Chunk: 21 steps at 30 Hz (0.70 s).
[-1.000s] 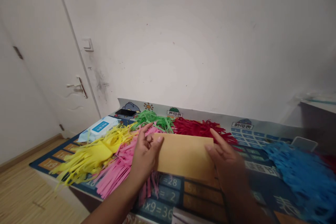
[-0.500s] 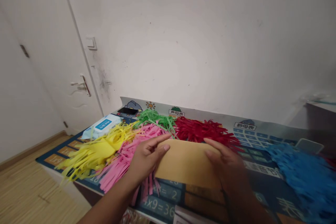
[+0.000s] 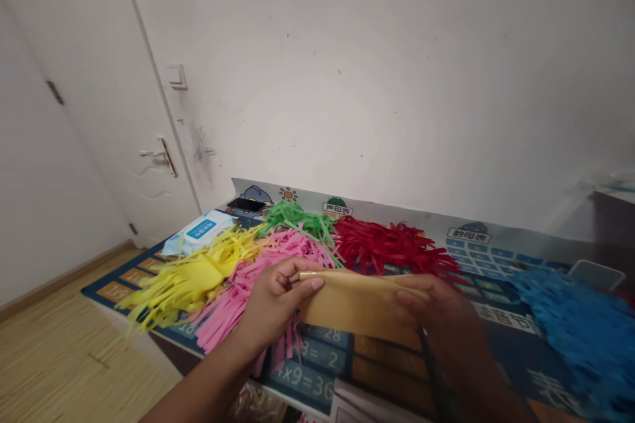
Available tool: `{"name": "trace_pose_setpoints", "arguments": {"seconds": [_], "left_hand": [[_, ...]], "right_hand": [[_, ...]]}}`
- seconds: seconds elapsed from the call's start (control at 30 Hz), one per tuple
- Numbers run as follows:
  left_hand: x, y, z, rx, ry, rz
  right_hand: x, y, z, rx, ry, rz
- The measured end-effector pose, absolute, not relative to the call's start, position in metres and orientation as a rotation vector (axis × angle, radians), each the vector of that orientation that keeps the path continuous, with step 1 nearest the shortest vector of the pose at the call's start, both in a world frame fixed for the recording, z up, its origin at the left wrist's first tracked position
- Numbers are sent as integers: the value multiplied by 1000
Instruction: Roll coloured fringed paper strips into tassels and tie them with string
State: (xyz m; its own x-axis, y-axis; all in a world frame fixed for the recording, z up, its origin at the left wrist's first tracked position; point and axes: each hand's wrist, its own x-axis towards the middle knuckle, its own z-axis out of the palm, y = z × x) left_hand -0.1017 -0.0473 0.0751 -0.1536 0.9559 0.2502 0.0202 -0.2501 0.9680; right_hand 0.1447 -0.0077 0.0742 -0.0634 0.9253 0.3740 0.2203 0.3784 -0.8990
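Note:
A tan sheet of paper (image 3: 360, 304) is held up over the table, its top edge curled over. My left hand (image 3: 282, 301) pinches its left end between thumb and fingers. At the right end, my right hand (image 3: 441, 317) grips the paper, partly in shadow. Behind and left of my hands lie pink paper strips (image 3: 225, 314) and yellow strips (image 3: 198, 274). Red strips (image 3: 391, 244) are heaped behind the paper, with green strips (image 3: 297, 218) beside them.
Blue strips (image 3: 580, 337) lie on the right of the printed table mat (image 3: 307, 370). A wipes pack (image 3: 201, 231) and a dark phone (image 3: 245, 205) are at the back left. A clear lid-like item (image 3: 595, 274) is at the right, and the wall stands behind.
The tan paper's top edge has folded over and its visible face is narrower. My left fingers have closed in on its end. The view has shifted slightly.

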Motion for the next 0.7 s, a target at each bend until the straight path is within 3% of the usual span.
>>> {"name": "trace_pose_setpoints", "arguments": {"seconds": [0.3, 0.6, 0.7], "left_hand": [[-98, -50, 76, 1299, 1219, 1515], [-104, -46, 72, 1717, 1394, 1673], [-108, -43, 72, 1912, 1397, 1721]], "right_hand": [[151, -9, 64, -993, -1651, 680], [157, -4, 60, -999, -1727, 379], [157, -5, 60, -981, -1775, 530]]}}
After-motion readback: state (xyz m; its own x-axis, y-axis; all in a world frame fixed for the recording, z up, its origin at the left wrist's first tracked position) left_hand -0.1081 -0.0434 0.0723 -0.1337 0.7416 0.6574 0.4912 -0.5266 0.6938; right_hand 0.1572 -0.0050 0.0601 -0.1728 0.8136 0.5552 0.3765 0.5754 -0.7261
